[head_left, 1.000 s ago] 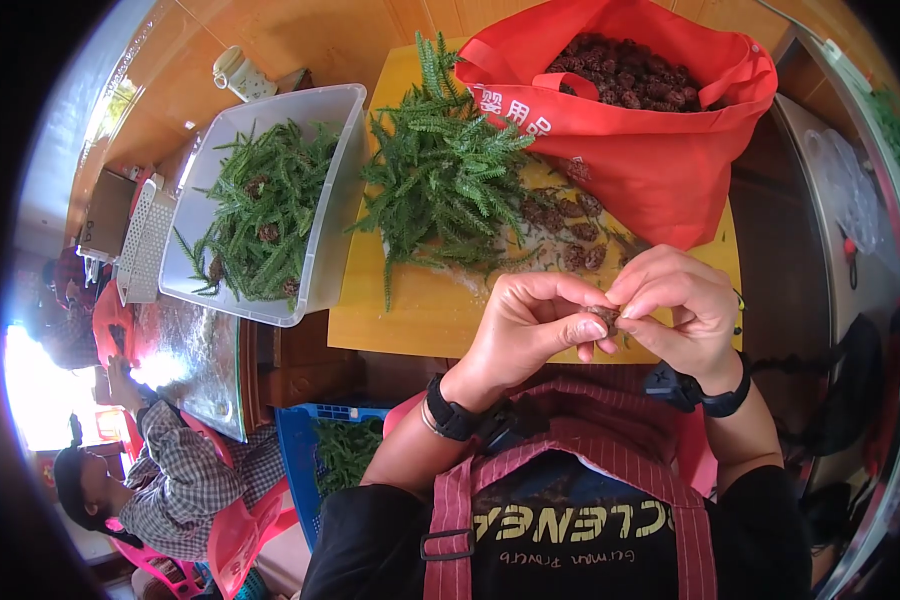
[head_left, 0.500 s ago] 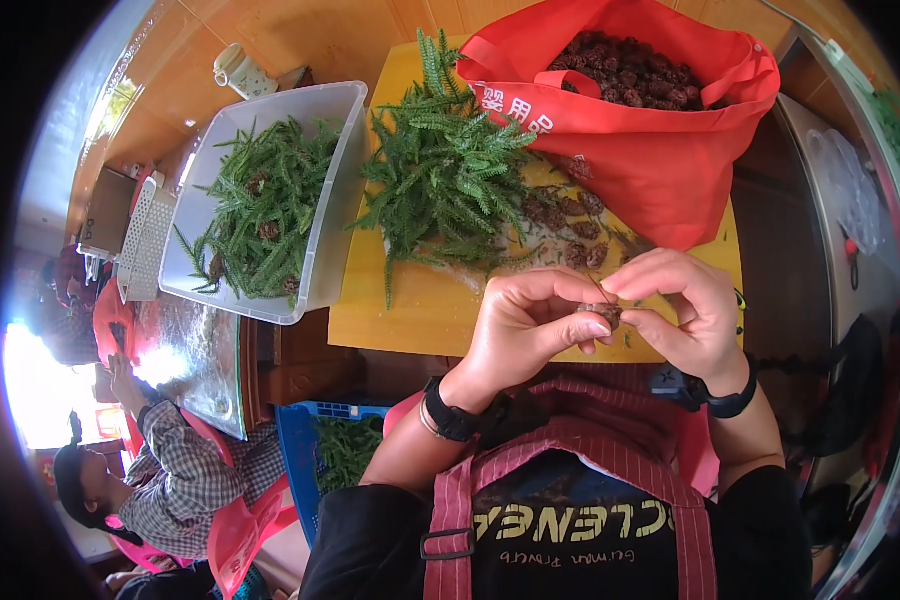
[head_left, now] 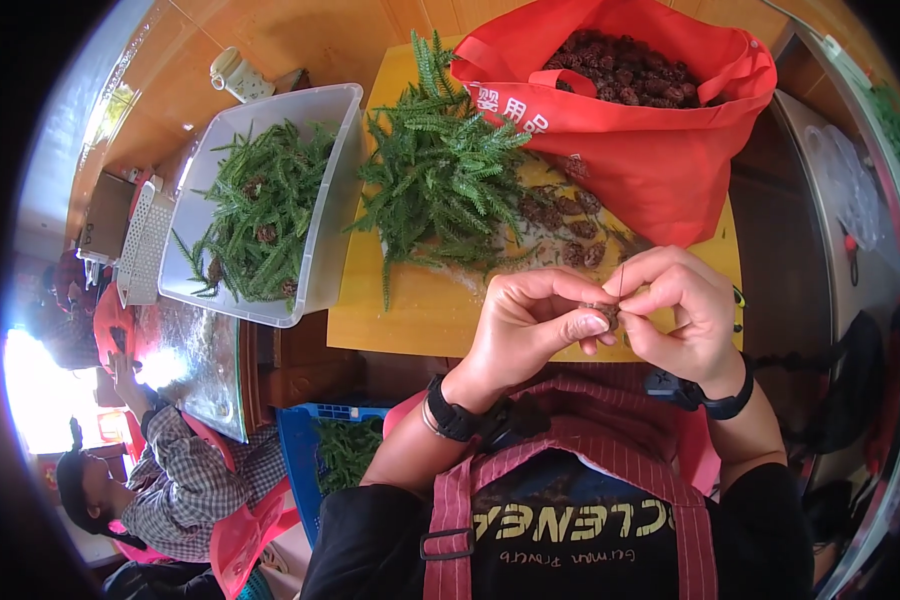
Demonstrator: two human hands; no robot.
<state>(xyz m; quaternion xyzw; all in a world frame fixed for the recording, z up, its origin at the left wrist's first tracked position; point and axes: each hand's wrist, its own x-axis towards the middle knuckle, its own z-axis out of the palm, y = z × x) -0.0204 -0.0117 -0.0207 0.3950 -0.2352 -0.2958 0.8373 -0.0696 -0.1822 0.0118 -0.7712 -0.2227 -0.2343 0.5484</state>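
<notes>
Above the near edge of the yellow board [head_left: 400,330], my left hand [head_left: 530,318] pinches a small brown pine cone [head_left: 607,312] between thumb and fingers. My right hand [head_left: 682,312] is closed beside it, finger and thumb pinching a thin wire [head_left: 622,276] that sticks up by the cone. Where the wire meets the cone is hidden by my fingers. Several loose pine cones [head_left: 574,228] lie on the board beyond my hands. Left of them is a heap of green artificial fir sprigs [head_left: 445,170].
A red bag [head_left: 660,160] full of pine cones stands at the far right. On the left, a clear plastic bin [head_left: 338,215] holds sprigs with some cones among them. A blue crate [head_left: 298,450] with greenery sits below. Another person [head_left: 185,470] works at the left; a cup [head_left: 240,75] stands behind.
The wire leaned leftward over the cone before and now stands nearly upright at my right fingertips. My right fingers have shifted slightly, and the cone is more covered by my fingers.
</notes>
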